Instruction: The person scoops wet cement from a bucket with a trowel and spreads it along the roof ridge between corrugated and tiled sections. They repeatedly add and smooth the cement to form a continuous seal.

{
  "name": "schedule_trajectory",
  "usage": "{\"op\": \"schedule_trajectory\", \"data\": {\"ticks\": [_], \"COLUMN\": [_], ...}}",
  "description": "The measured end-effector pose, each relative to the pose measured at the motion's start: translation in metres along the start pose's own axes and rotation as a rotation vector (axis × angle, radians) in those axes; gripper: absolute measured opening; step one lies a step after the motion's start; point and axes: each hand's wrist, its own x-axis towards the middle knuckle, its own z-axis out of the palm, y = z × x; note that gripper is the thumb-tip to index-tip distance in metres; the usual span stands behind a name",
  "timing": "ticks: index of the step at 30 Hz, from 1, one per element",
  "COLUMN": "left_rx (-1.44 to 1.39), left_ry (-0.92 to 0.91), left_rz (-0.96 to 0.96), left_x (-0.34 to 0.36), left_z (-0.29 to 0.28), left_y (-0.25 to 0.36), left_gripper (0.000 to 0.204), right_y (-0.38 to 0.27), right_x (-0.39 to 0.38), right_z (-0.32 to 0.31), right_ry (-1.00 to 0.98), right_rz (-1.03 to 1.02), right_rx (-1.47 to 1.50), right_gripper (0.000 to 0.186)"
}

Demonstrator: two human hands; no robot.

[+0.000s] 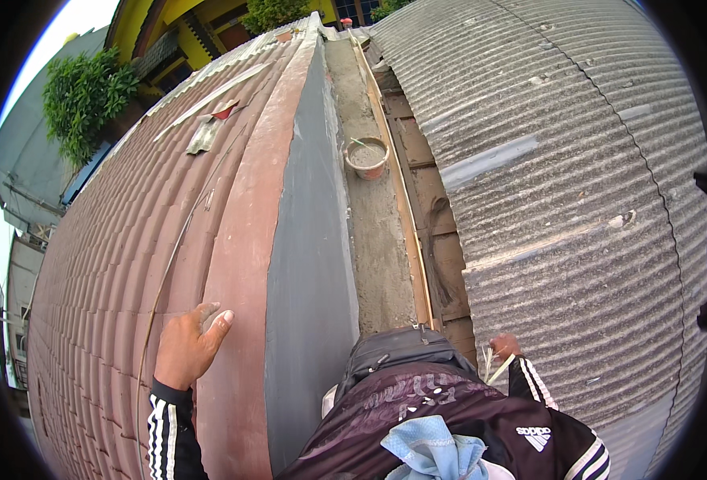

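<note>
My left hand (190, 346) leans on the reddish painted roof ridge (245, 240), thumb and fingers apart, with nothing seen in it. Down at my right side, beside the corrugated roof sheets (569, 264), my right hand (505, 346) is closed around some thin pale strips (494, 370); their exact kind is unclear. Ahead of me a round bucket (373, 170) stands on the cement channel (379, 240), out of reach of both hands. Grey wet-looking mix (368, 157) fills it, and a thin greenish stick (359, 142) lies across its top.
A grey smooth slope (309, 216) borders the channel on the left, a long wooden board (405, 192) on the right. Beyond the board, brown roof tiles (437, 232) lie in a gap. On the left tile roof (121, 280) lies a broken sheet piece (203, 136).
</note>
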Motion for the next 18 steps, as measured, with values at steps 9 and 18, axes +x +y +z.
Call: {"op": "schedule_trajectory", "data": {"ticks": [9, 18], "left_rx": [-0.294, -0.088], "left_ry": [-0.062, -0.024], "left_rz": [-0.033, -0.207], "left_x": [0.291, 0.606], "left_z": [0.029, 0.079], "left_y": [-0.025, -0.025], "left_gripper": [0.084, 0.116], "right_y": [-0.061, -0.071], "right_x": [0.121, 0.199], "right_z": [-0.191, -0.147], "right_ry": [0.315, -0.069], "right_rz": [0.324, 0.658], "right_rx": [0.995, 1.036], "right_gripper": [0.009, 0.010]}}
